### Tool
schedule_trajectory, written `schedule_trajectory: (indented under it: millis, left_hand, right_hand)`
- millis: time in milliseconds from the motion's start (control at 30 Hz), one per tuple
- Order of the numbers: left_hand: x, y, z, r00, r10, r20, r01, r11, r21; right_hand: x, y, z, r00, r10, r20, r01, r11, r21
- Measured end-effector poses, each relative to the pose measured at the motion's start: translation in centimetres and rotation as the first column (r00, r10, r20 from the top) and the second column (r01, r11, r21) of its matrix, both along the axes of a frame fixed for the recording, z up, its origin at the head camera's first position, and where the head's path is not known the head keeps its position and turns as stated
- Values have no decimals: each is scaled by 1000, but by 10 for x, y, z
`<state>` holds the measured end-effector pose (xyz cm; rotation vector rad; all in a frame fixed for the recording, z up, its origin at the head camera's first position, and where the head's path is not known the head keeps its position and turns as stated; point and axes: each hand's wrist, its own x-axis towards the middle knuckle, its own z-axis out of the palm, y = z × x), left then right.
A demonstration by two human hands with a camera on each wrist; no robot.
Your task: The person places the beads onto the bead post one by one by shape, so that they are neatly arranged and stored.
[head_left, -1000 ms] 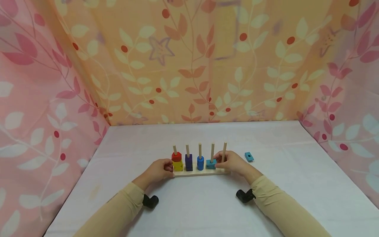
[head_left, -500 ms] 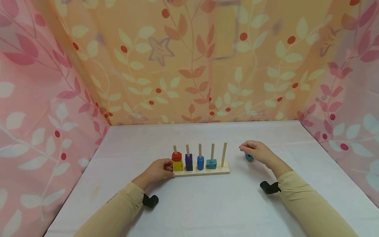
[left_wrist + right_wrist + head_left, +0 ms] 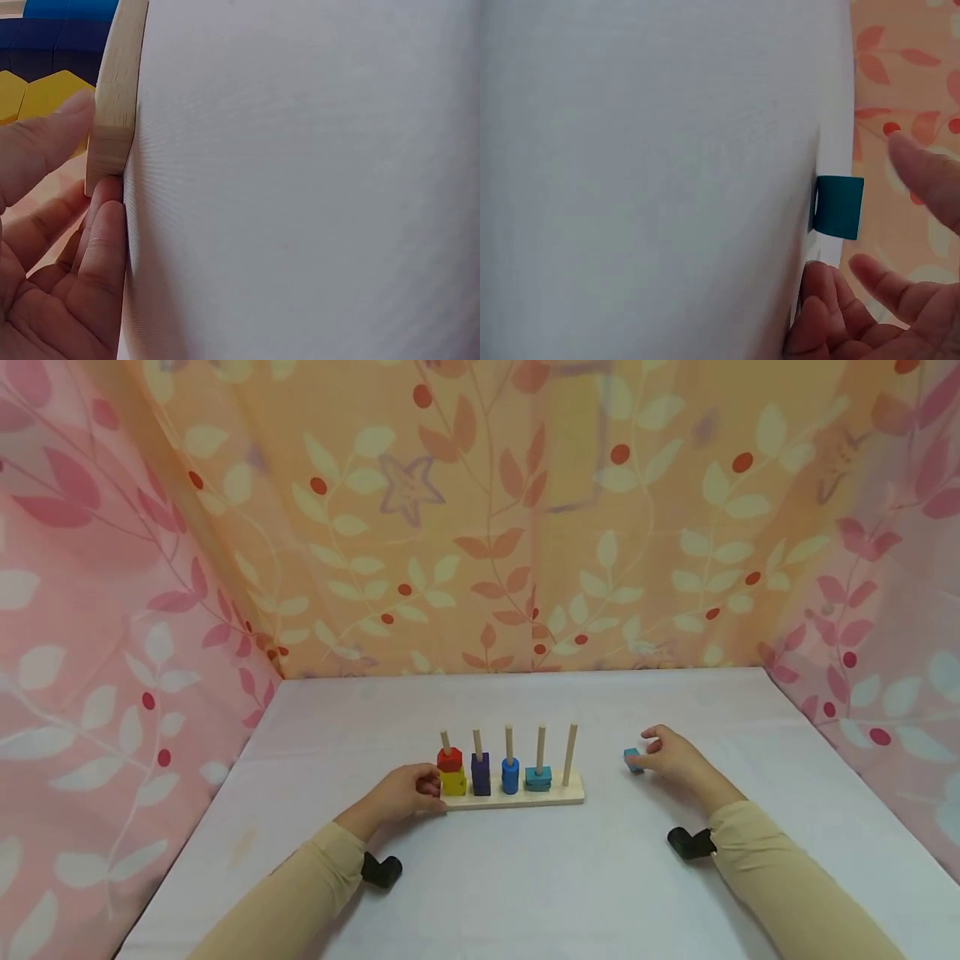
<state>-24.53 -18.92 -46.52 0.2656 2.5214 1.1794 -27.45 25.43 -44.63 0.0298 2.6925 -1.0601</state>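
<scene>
A wooden peg stand [image 3: 517, 799] holds coloured blocks on upright pegs. My left hand [image 3: 401, 792] grips its left end; in the left wrist view the thumb [image 3: 52, 139] lies against the base [image 3: 116, 97] and the fingers meet its end. Pegs carry a red block [image 3: 450, 761] over yellow [image 3: 453, 782], purple blocks [image 3: 481, 775], blue ones [image 3: 510, 776] and teal ones [image 3: 537, 779]; the rightmost peg [image 3: 570, 756] is bare. My right hand [image 3: 678, 764] is beside a loose teal block [image 3: 632, 759]. In the right wrist view thumb and fingers are spread apart near this block [image 3: 838, 206], apparently without touching it.
A white cloth [image 3: 525, 893] covers the table. Patterned fabric [image 3: 487, 527] stands behind it and on both sides. A black piece [image 3: 382, 870] is strapped at the left wrist, and a similar one [image 3: 690, 843] at the right.
My right hand has left the teal blocks on the stand and moved right, then settled lower at the loose teal block. My left hand has stayed at the stand's end.
</scene>
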Motion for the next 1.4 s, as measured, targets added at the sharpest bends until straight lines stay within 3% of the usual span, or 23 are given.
schedule_trajectory:
  millis: [200,533,667,800,1000,1267,1400]
  left_hand:
    - [1,2,0,1000,7,-19,-7,1000,-14]
    - [1,2,-1,998,19,-56,-21,999,-38]
    - [-1,3,-2,997,19,-70,-22,999,-36]
    - [-1,3,-3,998,17,-68,-18,1000,-24]
    - [1,2,-4,998,25,-49,-26,999,-19]
    - [0,3,-5,998,21,-52,-22,999,-24]
    - [-1,3,-4,999,36,-41,-37,999,-24]
  right_hand:
    - [0,-2,-4,997,64,-44,-62,996,60]
    - [-1,-4,1,995,88,-45,-84,992,92]
    - [-1,-3,8,996,84,-43,-83,996,21]
    - [2,-5,26,997,63,-48,-66,997,-49]
    - [3,-20,59,983,92,-156,-105,992,-76]
    - [6,-58,103,941,153,-301,-203,969,-144]
    - [11,-76,115,925,191,-329,-263,946,-190]
